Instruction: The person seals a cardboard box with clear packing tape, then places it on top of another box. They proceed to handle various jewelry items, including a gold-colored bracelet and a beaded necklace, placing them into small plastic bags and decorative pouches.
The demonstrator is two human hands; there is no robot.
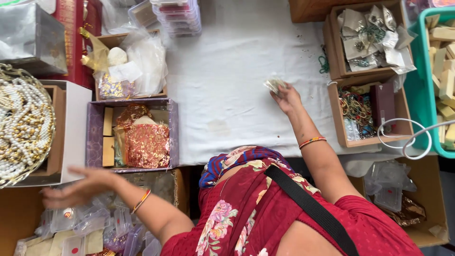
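near, left hand (78, 189) spread flat, blurred, over clear plastic boxes (85, 223) in a carton. farther, right hand (286, 98) pinching a small clear packet (275, 85) above the white-clothed desk (227, 95). beyond, purple box (95, 132) with red-gold pouches (147, 144).

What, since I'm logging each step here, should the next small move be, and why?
Probably the left hand should close on one of the clear plastic boxes. It hovers open-fingered and blurred just above that pile, while the right hand already grips a small packet over the white cloth.
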